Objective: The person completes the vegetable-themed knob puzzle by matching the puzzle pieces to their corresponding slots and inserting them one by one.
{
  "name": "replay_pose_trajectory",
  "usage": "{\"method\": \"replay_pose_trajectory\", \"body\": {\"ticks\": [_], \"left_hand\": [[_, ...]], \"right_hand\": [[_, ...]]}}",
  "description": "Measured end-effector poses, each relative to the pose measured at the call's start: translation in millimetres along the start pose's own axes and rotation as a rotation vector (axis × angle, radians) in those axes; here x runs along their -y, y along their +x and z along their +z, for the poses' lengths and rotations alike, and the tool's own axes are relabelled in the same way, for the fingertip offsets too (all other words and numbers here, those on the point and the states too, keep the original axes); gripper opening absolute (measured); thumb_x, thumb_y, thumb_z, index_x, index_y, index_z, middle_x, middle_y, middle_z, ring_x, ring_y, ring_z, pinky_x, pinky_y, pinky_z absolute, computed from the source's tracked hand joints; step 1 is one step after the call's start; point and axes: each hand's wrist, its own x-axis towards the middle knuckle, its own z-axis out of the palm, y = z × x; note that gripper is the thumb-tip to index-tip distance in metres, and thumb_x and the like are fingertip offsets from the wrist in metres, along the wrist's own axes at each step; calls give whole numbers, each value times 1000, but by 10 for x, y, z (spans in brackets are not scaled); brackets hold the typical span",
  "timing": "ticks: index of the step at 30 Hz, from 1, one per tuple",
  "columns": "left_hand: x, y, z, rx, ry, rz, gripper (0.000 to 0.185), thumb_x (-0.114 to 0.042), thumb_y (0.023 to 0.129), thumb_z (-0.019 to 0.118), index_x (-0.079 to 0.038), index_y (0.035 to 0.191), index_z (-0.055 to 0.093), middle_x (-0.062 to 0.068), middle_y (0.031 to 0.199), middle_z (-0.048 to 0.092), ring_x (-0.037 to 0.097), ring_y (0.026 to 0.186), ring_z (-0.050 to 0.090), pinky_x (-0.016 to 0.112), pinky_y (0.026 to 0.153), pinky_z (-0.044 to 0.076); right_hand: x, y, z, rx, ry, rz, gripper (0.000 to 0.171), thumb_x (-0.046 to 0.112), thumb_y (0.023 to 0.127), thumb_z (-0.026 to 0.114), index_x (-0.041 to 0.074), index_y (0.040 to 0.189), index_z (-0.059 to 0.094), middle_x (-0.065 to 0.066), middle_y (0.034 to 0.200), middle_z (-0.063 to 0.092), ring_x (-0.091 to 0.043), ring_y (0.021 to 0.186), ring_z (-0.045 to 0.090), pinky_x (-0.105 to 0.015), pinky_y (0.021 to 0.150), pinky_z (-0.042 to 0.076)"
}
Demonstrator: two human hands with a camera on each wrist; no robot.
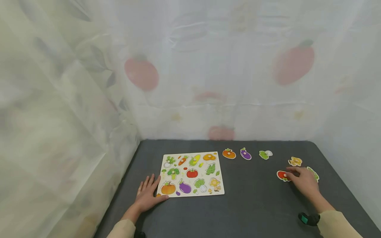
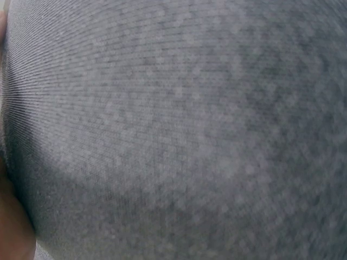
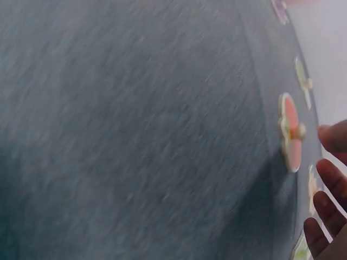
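Observation:
A white vegetable puzzle board [image 1: 190,174] lies on the dark table, left of centre. Spread on its lower left edge and the table beside it is my left hand [image 1: 147,195], fingers straight. On the right side my right hand [image 1: 305,181] hovers by a red tomato piece [image 1: 280,175]. In the right wrist view, thumb and fingers are apart, a little short of the knob on the tomato piece [image 3: 293,149]. A yellow mushroom piece [image 1: 295,161] lies just beyond that hand. A green piece [image 1: 314,174] beside it is partly hidden by the hand.
Along the table's back edge lie a pumpkin piece [image 1: 229,154], an eggplant piece [image 1: 245,154] and a leafy green-and-white piece [image 1: 265,154]. Pale printed curtains [image 1: 220,82] hang behind and beside the table [image 1: 247,211]. The left wrist view shows mostly grey cloth.

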Motion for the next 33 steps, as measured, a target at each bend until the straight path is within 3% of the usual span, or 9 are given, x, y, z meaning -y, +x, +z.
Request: {"method": "replay_pose_trajectory", "body": {"ticks": [5, 11, 22, 33], "left_hand": [[50, 14, 26, 4, 18, -12, 110, -72, 80, 72, -14, 163, 29, 24, 167, 15, 47, 153, 4, 67, 118, -2], [81, 40, 41, 32, 34, -47, 113, -76, 78, 70, -17, 164, 26, 19, 169, 12, 44, 154, 1, 64, 119, -4], [49, 18, 43, -18, 10, 8, 109, -71, 81, 72, -14, 163, 30, 24, 167, 16, 48, 153, 5, 66, 118, -3], [7, 43, -14, 61, 64, -59, 110, -74, 82, 69, -19, 165, 23, 19, 170, 9, 44, 155, 1, 63, 120, -4]], "right_hand": [[-70, -11, 17, 52, -40, -8, 29, 26, 95, 74, 0, 109, 76, -16, 97, 72, -35, 86, 64, -49, 68, 50], [-90, -7, 44, 68, -58, 10, 28, 25, 95, 73, 0, 106, 77, -22, 102, 69, -45, 98, 58, -62, 77, 45], [-91, -24, 37, 88, -59, 35, 28, 25, 96, 72, -1, 107, 76, -32, 115, 63, -53, 111, 51, -70, 87, 37], [-115, -16, 50, 82, -68, 17, 24, 21, 94, 73, -1, 104, 77, -31, 112, 63, -53, 108, 51, -70, 88, 36]]}}
